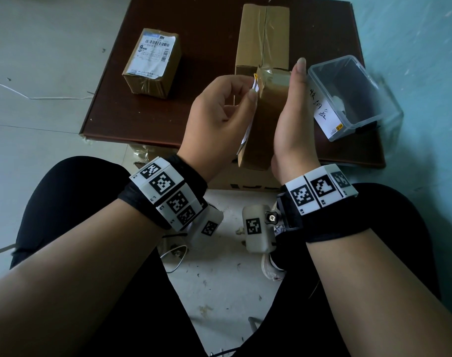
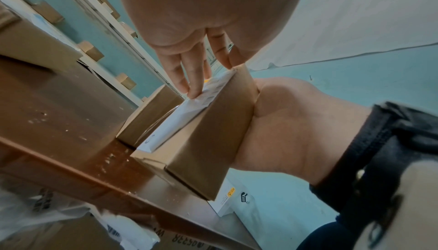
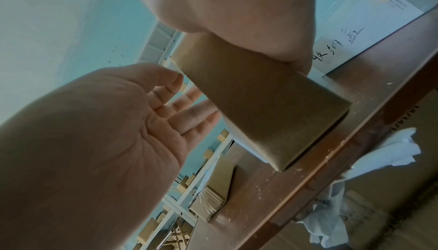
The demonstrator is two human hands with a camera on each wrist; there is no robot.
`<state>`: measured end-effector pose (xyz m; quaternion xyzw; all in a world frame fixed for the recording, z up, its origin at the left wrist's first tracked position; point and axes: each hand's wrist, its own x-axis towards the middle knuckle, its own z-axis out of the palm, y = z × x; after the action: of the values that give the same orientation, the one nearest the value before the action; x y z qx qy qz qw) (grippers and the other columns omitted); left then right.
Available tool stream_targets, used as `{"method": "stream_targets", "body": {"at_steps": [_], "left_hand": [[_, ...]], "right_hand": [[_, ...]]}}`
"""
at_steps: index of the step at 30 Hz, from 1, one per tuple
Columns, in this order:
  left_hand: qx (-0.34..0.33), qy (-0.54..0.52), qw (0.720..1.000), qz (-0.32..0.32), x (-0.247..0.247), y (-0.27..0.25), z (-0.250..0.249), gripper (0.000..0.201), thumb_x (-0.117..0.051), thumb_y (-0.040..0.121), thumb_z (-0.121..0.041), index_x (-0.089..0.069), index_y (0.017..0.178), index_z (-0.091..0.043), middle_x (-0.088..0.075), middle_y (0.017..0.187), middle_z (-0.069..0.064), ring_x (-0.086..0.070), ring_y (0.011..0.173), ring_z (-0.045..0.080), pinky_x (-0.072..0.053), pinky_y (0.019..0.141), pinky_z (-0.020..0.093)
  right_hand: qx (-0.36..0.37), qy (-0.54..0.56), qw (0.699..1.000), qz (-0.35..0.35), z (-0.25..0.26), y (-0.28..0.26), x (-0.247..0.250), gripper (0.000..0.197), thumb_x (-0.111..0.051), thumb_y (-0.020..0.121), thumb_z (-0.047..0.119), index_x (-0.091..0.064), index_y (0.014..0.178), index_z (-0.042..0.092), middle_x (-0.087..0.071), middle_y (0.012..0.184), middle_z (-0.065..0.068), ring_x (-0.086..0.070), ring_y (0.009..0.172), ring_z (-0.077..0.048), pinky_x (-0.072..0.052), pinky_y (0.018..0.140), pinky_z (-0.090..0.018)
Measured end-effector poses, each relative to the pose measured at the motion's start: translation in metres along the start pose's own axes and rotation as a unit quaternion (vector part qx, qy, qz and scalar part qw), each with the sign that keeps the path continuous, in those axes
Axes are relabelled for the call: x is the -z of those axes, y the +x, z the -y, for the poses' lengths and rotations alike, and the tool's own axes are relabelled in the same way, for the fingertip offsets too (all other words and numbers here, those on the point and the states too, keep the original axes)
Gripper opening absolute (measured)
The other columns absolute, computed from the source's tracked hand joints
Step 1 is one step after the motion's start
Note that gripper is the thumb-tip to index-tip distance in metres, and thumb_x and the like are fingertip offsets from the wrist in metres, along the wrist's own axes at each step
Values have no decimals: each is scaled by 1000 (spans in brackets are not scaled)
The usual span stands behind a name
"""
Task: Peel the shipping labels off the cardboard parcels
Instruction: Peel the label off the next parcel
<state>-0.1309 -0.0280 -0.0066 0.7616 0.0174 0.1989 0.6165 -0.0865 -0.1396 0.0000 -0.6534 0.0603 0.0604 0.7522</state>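
Observation:
I hold a small brown cardboard parcel [image 1: 263,130] on end over the near edge of the brown table [image 1: 206,47]. My right hand [image 1: 291,99] holds its right side, thumb pointing up; its fingers are hidden behind the box. A white shipping label [image 1: 248,132] covers the parcel's left face. My left hand [image 1: 251,86] pinches the label's top corner, which stands slightly off the cardboard. In the left wrist view the label [image 2: 180,123] lies mostly flat on the parcel [image 2: 213,141]. The right wrist view shows only the parcel's bare face [image 3: 260,108].
A second parcel [image 1: 152,63] with a label on top lies at the table's back left. A tall taped box [image 1: 263,34] stands behind my hands. At the right sits a clear plastic bin [image 1: 353,96]. Crumpled white paper [image 3: 391,151] lies below the table edge.

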Motion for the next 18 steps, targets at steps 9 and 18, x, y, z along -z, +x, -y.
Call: {"method": "stream_targets", "body": {"at_steps": [9, 18], "left_hand": [[11, -16, 1000, -2, -1, 0, -1, 18, -59, 106, -16, -66, 102, 0, -76, 119, 2, -71, 70, 24, -59, 56, 44], [11, -20, 1000, -2, 0, 0, 0, 23, -58, 105, -18, -66, 103, 4, -77, 117, 2, -70, 76, 46, -58, 58, 57]], "right_hand": [[20, 6, 1000, 2, -3, 2, 1, 102, -47, 79, 92, -62, 148, 19, -70, 144, -3, -66, 136, -19, -48, 121, -51], [6, -17, 1000, 1, 1, 0, 2, 97, -43, 78, 94, -63, 143, 25, -69, 143, 2, -64, 136, -17, -46, 122, -50]]}}
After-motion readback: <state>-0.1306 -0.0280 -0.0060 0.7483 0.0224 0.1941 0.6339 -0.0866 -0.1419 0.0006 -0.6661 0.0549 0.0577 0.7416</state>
